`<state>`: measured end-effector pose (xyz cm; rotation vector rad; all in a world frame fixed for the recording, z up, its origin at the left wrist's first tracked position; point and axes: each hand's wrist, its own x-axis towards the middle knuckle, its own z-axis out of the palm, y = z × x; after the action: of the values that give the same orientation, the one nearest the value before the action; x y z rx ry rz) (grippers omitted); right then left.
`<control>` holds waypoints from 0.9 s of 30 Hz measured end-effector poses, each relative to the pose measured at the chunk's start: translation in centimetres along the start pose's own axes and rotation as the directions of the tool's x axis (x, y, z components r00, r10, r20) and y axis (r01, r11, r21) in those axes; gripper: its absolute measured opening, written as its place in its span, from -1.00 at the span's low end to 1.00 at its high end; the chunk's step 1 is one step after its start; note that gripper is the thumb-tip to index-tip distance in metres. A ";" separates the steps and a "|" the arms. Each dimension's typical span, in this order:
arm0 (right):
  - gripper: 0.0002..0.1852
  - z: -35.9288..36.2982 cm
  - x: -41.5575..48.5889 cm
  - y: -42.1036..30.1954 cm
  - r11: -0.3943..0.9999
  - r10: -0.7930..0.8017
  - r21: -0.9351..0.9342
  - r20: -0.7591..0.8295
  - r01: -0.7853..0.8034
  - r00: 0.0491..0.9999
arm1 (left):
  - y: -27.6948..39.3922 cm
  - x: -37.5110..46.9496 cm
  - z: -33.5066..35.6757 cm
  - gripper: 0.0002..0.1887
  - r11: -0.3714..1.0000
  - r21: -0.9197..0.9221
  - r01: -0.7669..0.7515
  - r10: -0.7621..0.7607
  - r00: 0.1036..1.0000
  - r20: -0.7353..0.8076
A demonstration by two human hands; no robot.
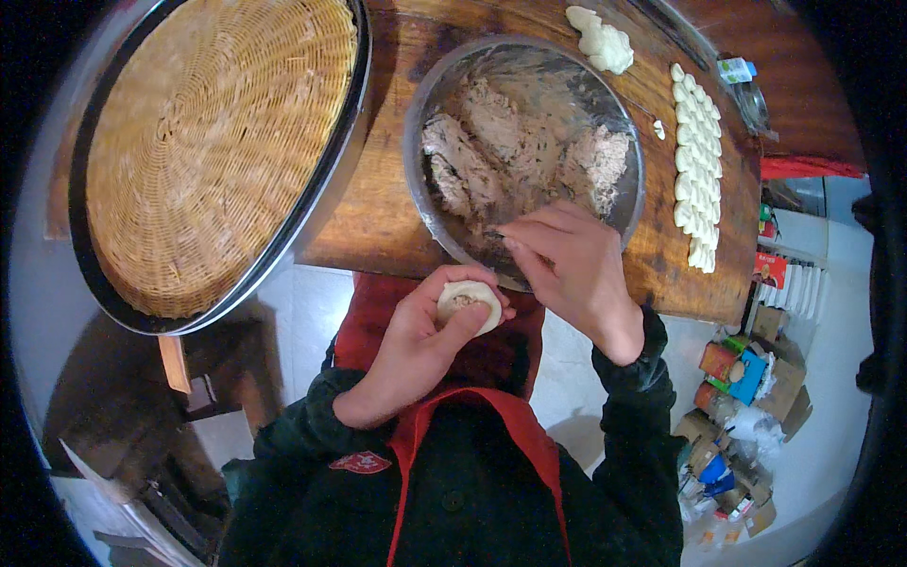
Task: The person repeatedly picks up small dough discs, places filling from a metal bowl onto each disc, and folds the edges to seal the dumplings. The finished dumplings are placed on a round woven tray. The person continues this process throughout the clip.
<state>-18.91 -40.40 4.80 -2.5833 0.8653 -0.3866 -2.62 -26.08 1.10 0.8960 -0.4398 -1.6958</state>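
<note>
My left hand [425, 326] holds a round dough wrapper [491, 296] with some filling at its centre; the thumb lies over it. Over the near right part of a large metal bowl [418, 202], my right hand [574, 262] grips a thin dark tool, mostly hidden by the fingers, so its kind cannot be told. The bowl holds mounds of pinkish-brown minced filling [496, 124]. Right of the bowl, small dough pieces [698, 166] lie in rows on the wooden table [386, 177]. A larger lump of dough [602, 41] rests behind them to the left.
At the left stands a large round pan with a dark rim [81, 234], holding a woven wicker tray [220, 142]. A small dough scrap [659, 130] lies near the rows. A small carton [737, 71] is at the far right. Boxes and plastic bags [755, 425] are piled on the floor.
</note>
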 end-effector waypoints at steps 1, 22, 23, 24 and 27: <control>-0.84 0.0 -0.4 -0.1 0.997 0.048 0.066 -0.019 -0.047 0.999 | -0.2 -0.1 -0.1 -0.71 1.000 -0.002 0.016 -0.016 1.000 -0.019; -0.70 -0.2 -5.8 -4.5 0.951 0.209 0.280 -0.276 -0.129 0.938 | -1.0 0.2 -1.8 -0.59 0.817 -0.576 0.028 -0.096 0.991 -0.089; -0.71 0.0 -5.6 -4.7 0.908 0.277 0.381 -0.239 -0.173 0.930 | -1.2 -0.1 -2.0 -0.59 0.784 -0.619 0.030 -0.080 0.995 -0.054; -0.73 -0.2 -5.3 -4.8 0.903 0.322 0.361 -0.204 -0.234 0.925 | -1.6 -0.3 -2.0 -0.60 0.833 -0.552 0.020 -0.075 0.994 -0.077; -0.80 -1.3 -3.0 -3.2 0.943 0.315 0.190 -0.242 -0.273 0.918 | -2.5 -0.9 -1.9 -0.63 0.944 -0.327 0.028 -0.075 0.989 -0.130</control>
<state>-20.07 -36.51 6.97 -2.2437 1.2479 -0.6951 -2.76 -24.13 -1.50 0.7818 -0.0368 -1.6777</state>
